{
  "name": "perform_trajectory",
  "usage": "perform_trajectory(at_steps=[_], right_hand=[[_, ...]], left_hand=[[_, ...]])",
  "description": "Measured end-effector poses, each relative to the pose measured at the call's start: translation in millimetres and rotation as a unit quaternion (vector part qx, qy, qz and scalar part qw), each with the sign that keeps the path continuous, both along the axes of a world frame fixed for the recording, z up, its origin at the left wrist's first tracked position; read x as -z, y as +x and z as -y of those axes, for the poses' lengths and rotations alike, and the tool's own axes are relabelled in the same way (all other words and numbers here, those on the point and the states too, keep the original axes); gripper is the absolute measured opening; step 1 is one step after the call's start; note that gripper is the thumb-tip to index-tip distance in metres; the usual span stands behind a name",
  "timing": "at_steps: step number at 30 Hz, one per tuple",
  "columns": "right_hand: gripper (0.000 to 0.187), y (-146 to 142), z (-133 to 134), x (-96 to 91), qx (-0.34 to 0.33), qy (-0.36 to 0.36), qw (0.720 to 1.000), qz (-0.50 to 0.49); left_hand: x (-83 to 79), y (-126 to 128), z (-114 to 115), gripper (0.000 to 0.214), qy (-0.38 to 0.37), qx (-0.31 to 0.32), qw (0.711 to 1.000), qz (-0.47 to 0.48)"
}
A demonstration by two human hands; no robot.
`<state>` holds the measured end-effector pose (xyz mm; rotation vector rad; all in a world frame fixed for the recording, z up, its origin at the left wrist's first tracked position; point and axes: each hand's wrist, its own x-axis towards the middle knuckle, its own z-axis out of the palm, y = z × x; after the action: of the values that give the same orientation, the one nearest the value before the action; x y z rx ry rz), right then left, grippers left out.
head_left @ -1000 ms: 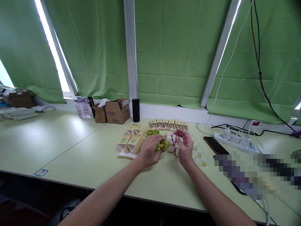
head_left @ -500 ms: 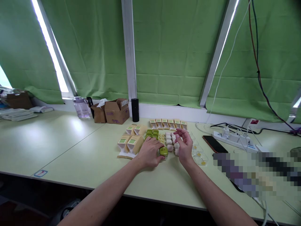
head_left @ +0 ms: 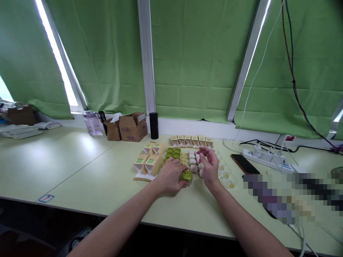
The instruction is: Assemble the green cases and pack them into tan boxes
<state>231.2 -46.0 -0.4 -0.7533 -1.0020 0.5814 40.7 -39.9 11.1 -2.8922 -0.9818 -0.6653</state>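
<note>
My left hand rests on the pale green table with its fingers curled around a small green case, which sits on the tabletop. My right hand hovers just to the right, fingers loosely bent and apart, above several small white pieces; nothing shows in it. Behind the hands lie more green cases, a row of small tan boxes with green labels, and several folded tan boxes to the left.
Clear plastic shells lie right of my right hand. A black phone and a white power strip with cables sit further right. Brown cardboard boxes, a black cylinder and a clear bottle stand by the window.
My left hand has lowered the green case from in front of the right hand down onto the table. My right hand has barely moved.
</note>
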Motion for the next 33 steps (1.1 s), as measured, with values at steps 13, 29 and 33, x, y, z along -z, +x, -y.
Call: perform_trajectory(at_steps=[13, 29, 33], right_hand=[[0.034, 1.4, -0.7, -0.8, -0.004, -0.002, 1.000, -0.005], [0.034, 0.4, -1.0, -1.6, -0.003, 0.002, 1.000, -0.019], [0.035, 0.7, -0.7, -1.6, -0.001, -0.001, 1.000, -0.015]], left_hand=[[-24.0, -12.8, -7.6, 0.032, 0.031, -0.067, 0.995, 0.065], [-50.0, 6.0, -146.1, 0.053, -0.067, -0.267, 0.950, -0.151], [-35.4, 15.7, -174.5, 0.055, -0.116, -0.281, 0.940, -0.152]])
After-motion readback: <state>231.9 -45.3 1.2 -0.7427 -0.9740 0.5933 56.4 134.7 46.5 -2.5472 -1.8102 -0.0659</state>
